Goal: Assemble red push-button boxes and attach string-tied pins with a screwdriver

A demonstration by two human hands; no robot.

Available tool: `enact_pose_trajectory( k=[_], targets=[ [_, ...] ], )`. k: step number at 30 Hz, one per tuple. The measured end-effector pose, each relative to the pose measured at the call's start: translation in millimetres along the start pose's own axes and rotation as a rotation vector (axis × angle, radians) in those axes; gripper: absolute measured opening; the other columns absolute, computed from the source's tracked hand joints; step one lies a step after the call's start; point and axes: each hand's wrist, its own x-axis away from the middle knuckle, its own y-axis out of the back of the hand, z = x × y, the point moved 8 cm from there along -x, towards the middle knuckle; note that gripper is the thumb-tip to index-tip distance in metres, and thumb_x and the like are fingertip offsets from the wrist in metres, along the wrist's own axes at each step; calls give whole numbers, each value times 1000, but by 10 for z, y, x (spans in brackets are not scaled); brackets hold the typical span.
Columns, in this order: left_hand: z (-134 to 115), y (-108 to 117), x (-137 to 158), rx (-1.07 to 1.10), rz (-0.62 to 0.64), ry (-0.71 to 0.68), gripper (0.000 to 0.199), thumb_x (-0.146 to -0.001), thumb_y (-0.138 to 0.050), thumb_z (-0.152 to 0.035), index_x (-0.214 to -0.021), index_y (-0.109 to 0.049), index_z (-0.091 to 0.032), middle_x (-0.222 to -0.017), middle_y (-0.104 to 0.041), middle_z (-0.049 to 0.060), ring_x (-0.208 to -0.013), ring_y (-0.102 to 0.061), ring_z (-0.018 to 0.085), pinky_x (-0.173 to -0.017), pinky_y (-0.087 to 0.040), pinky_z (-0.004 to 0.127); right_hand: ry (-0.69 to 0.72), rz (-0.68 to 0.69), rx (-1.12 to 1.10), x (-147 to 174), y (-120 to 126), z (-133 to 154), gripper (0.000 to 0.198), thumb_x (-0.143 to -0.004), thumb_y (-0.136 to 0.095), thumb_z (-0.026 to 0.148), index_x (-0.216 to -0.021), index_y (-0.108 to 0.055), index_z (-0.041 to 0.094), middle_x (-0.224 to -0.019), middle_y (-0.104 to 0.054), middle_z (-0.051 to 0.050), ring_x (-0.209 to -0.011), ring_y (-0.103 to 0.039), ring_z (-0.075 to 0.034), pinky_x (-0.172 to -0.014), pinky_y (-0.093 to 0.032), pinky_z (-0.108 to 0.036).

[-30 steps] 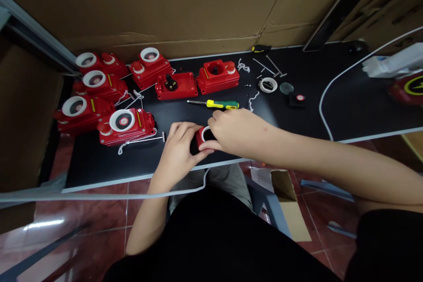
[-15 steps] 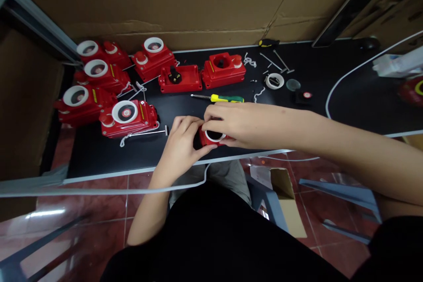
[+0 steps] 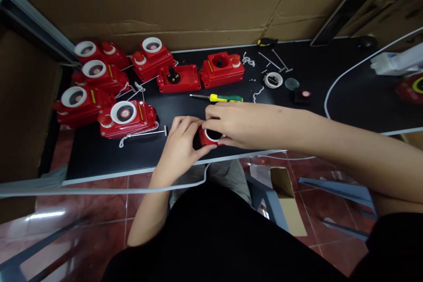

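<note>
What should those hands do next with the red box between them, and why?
Probably give the white ring a small twist with the right hand while the left hand steadies the red box: the right hand is at the ring's rim and the left grips the box's side. I can't tell which way.

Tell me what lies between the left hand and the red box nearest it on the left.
A small metal hammer lies there, its head pointing towards the left hand and its handle reaching alongside the red box, as the head view shows.
</note>
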Motion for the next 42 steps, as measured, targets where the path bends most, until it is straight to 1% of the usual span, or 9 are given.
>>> enact_pose_trajectory(
  k=[5, 8, 12, 15, 18, 22, 28, 37, 42],
  targets=[
    [-2, -1, 1, -8, 5, 5, 52, -97, -94, -48, -133, -72, -17, -128, -76, 12, -124, -62, 36, -112, -57, 54, -26, 6, -18, -3, 37, 4, 39, -110, -72, 28, -140, -72, 3, -120, -71, -18, -113, -71, -30, -93, -58, -40],
    [4, -10, -1, -19, 16, 15, 51, -98, -92, -50, -133, -72, -19, -128, -76, 11, -124, -63, 36, -112, -57, 54, -56, 30, -4, -16, 41, 8, 39, -112, -68, 27, -142, -72, 2, -122, -71, -19, -116, -70, -30, -94, -57, -41],
    [-2, -12, -2, -19, 16, -3, 52, -100, -90, -53, -134, -72, -17, -127, -76, 13, -123, -62, 36, -111, -58, 55, -79, 73, 30, -49, 18, 9, 46, -112, -70, 36, -143, -73, 2, -124, -72, -21, -116, -71, -33, -99, -57, -45],
    [-5, -12, -2, -19, 13, -16, 53, -102, -86, -55, -134, -72, -15, -127, -76, 14, -123, -62, 36, -110, -58, 55, -81, 80, 40, -66, 8, -3, 48, -112, -70, 40, -139, -74, 0, -125, -73, -23, -113, -73, -34, -98, -57, -47],
    [-7, -10, -2, -13, 10, -22, 55, -102, -86, -56, -134, -72, -14, -127, -77, 15, -122, -62, 36, -110, -58, 55, -71, 74, -4, -64, 6, -13, 44, -110, -73, 37, -136, -75, 1, -124, -73, -22, -115, -73, -34, -99, -58, -46],
    [6, -10, -5, -11, 14, 0, 53, -102, -86, -56, -136, -72, -17, -128, -77, 13, -124, -62, 36, -112, -58, 56, -50, 66, -16, -35, -13, -26, 44, -111, -71, 35, -138, -74, -1, -127, -72, -22, -120, -72, -35, -104, -58, -48],
    [-21, 7, -4, 2, 10, -22, 52, -99, -91, -49, -134, -72, -16, -128, -77, 13, -123, -62, 36, -111, -58, 54, 19, -30, -34, 21, 30, -7, 38, -113, -68, 32, -137, -74, 3, -125, -72, -18, -113, -69, -28, -101, -57, -43],
    [-2, -4, 10, 2, 10, -10, 56, -100, -89, -53, -138, -71, -17, -130, -76, 13, -125, -62, 36, -112, -58, 55, -8, -16, -18, 1, 31, -23, 35, -110, -73, 32, -130, -77, 3, -121, -71, -18, -112, -69, -29, -98, -58, -43],
    [1, 4, 14, 7, -2, -15, 56, -102, -86, -57, -139, -71, -17, -130, -76, 13, -126, -62, 36, -112, -57, 54, -37, 49, -30, -27, 48, -16, 33, -110, -71, 30, -129, -77, 2, -123, -72, -20, -112, -69, -30, -100, -56, -44]
  ],
)
